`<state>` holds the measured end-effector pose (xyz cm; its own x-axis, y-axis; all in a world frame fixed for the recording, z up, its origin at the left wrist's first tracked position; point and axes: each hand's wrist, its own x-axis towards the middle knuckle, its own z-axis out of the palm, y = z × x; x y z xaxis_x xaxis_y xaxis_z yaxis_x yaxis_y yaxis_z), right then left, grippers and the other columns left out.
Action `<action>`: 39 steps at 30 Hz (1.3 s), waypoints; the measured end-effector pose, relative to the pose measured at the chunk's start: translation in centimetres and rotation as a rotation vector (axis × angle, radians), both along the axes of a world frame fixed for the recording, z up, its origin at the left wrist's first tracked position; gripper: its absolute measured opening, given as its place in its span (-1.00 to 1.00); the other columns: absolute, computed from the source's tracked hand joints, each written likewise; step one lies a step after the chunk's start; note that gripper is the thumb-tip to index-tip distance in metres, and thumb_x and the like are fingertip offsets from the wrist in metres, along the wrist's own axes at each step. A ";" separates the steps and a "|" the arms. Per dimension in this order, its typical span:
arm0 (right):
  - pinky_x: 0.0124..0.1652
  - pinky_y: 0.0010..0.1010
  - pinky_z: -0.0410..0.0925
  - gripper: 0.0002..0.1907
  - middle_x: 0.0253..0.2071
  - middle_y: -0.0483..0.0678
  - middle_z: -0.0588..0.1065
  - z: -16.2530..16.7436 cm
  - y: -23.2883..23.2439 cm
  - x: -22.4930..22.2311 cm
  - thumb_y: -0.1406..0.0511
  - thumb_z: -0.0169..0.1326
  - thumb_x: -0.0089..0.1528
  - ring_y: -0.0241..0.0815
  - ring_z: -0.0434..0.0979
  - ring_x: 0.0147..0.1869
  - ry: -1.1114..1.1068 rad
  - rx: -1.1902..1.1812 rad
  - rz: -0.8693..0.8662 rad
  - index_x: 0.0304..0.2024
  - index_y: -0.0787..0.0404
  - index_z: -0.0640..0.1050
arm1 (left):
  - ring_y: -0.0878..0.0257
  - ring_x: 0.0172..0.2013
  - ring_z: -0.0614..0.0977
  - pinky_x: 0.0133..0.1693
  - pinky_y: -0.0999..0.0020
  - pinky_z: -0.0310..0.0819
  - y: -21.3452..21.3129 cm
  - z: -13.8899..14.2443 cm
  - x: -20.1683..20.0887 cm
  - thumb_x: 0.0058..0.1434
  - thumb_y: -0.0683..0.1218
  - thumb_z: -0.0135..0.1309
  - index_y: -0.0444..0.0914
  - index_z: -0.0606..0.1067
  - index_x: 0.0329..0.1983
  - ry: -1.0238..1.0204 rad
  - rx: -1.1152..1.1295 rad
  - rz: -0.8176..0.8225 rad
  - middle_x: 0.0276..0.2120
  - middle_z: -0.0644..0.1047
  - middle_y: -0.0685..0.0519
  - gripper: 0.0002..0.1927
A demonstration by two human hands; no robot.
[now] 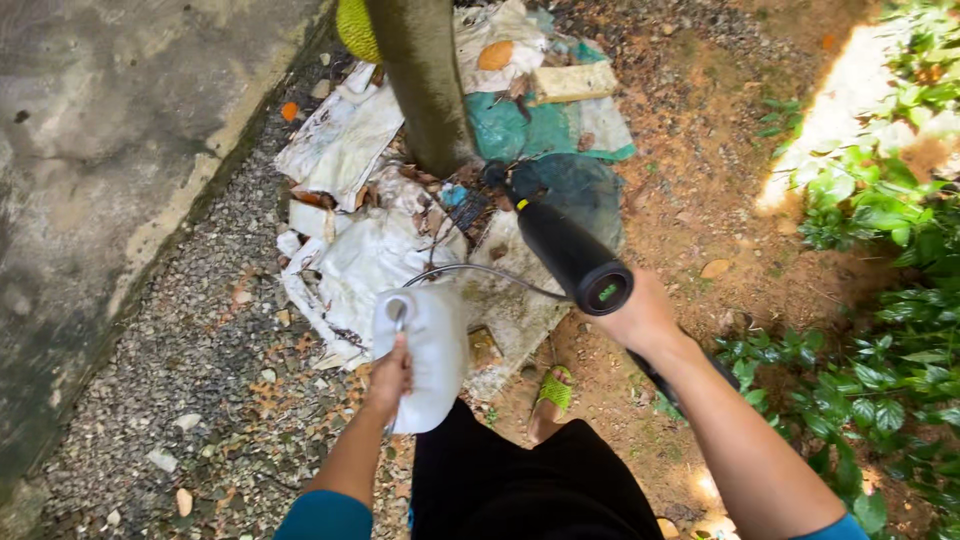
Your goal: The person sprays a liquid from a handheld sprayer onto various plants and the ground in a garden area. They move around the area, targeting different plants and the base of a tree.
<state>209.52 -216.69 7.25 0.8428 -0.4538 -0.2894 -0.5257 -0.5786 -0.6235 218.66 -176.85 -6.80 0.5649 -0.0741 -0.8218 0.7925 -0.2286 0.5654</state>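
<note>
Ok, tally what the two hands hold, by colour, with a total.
White: 1, the white bag in the left hand.
Black: 1, the black tube tool in the right hand.
Total: 2.

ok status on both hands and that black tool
Left hand grips white bag. Right hand holds black tool, aimed at trash. Tree trunk close ahead.

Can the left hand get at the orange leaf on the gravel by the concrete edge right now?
Probably not as things stand: the left hand is closed on the white bag near the body, and the orange leaf lies far ahead. Nothing blocks the path.
</note>
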 end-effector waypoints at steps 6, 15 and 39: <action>-0.21 -0.21 0.47 -0.71 -0.37 0.18 0.61 0.8 -2.4 -2.3 0.23 0.29 0.01 0.05 0.67 -0.24 -0.074 0.060 0.039 -0.29 0.28 0.65 | 0.35 -0.71 0.12 -0.62 0.38 0.05 -2.5 1.3 -3.9 0.37 0.38 -0.15 -0.13 0.26 -0.53 -0.012 -0.014 0.154 -0.71 0.11 0.23 -0.42; -0.25 -0.29 0.48 -0.62 -0.40 0.06 0.64 1.2 -3.4 -2.2 0.14 0.34 0.02 -0.13 0.67 -0.32 -0.120 0.160 0.107 -0.27 0.28 0.64 | 0.33 -0.68 0.16 -0.58 0.37 0.14 -5.2 2.4 -7.5 0.41 0.36 -0.22 -0.13 0.28 -0.52 -0.073 0.014 0.201 -0.70 0.16 0.22 -0.43; -0.15 -0.24 0.48 -0.45 -0.24 0.08 0.66 3.4 -1.4 2.3 0.18 0.40 -0.01 -0.09 0.67 -0.18 0.047 -0.065 0.036 -0.01 0.27 0.60 | -0.23 -0.17 0.62 -0.07 -0.06 0.46 -12.1 -0.2 -6.8 0.33 0.42 -0.22 -0.32 0.55 -0.33 -0.346 0.280 -0.422 -0.30 0.60 -0.28 -0.27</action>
